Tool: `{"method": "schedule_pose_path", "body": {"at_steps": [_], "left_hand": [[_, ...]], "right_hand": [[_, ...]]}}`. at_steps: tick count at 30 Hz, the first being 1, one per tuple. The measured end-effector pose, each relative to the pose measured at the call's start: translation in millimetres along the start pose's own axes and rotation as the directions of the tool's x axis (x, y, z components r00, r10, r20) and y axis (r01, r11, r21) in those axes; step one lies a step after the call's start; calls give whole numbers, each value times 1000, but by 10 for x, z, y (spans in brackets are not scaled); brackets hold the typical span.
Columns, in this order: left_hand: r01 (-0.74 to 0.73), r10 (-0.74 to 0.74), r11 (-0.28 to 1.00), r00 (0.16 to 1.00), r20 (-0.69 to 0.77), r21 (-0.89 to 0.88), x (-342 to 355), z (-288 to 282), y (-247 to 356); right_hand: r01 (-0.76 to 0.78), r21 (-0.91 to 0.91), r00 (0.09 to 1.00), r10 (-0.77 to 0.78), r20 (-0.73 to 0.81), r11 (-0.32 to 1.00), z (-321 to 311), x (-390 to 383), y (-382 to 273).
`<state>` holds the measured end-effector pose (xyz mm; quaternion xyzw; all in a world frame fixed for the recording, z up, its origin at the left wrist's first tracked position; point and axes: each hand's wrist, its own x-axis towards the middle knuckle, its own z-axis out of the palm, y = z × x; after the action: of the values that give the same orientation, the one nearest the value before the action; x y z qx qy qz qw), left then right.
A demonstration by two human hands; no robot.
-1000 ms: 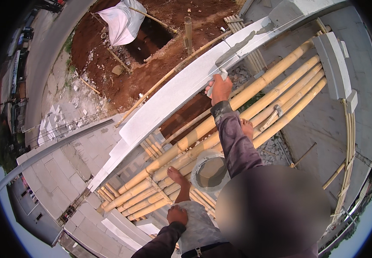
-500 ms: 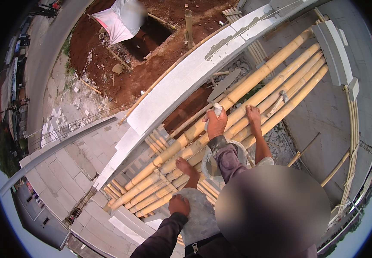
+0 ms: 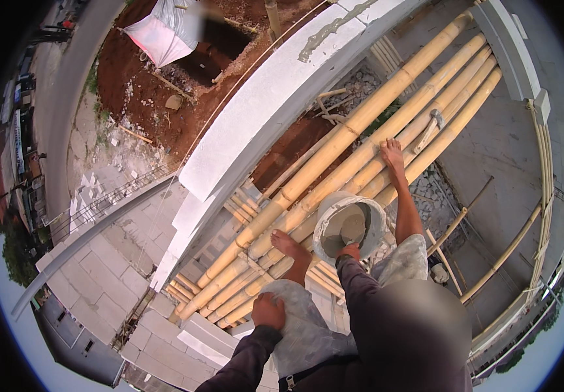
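My right hand [image 3: 349, 250] is closed round the handle of a trowel [image 3: 353, 225], over a whitish bucket [image 3: 323, 230]. The trowel's blade lies in the wet grey mortar [image 3: 338, 227] inside the bucket. The bucket stands between my legs, beside the bamboo poles [image 3: 314, 164]. My left hand [image 3: 269, 310] rests on my left knee, fingers bent over the mortar-stained trousers [image 3: 301, 318], holding nothing. My bare feet are on the poles. Ahead of them curves a wall of pale blocks [image 3: 256, 117] with a streak of mortar [image 3: 331, 32] on its top.
A hammer [image 3: 431, 129] lies on the poles past my right foot. Through gaps below show rubble and red soil. Upright bamboo [image 3: 543, 176] stands at the right. Beyond the wall is a pit [image 3: 220, 55] with a pale sheet [image 3: 164, 29] beside it.
My right hand has come back from near the wall with the trowel, down into the bucket. My left hand stays on the knee. The view has shifted slightly, showing the bucket's inside.
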<state>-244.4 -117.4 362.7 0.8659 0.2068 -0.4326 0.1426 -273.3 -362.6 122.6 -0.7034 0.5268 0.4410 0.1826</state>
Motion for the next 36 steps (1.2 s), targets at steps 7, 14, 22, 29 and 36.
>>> {"method": "schedule_pose_path", "body": {"at_steps": [7, 14, 22, 29, 36], "left_hand": [[-6, 6, 999, 1000, 9, -37, -20, -55, 55], [-1, 1, 998, 1000, -1, -67, -50, 31, 94], [47, -44, 997, 998, 37, -66, -59, 12, 149], [74, -71, 995, 996, 54, -71, -105, 59, 147], [48, -46, 996, 998, 36, -71, -105, 69, 137]], "right_hand": [[-50, 84, 997, 54, -52, 995, -113, -248, 97], [134, 218, 983, -101, -156, 967, -251, -901, 596], [799, 473, 598, -569, -564, 371, -1046, -1150, -1384], [717, 692, 482, -659, -578, -83, -1936, -1329, -3313], [497, 863, 663, -679, -314, 86, -1624, -1550, -3413]]}}
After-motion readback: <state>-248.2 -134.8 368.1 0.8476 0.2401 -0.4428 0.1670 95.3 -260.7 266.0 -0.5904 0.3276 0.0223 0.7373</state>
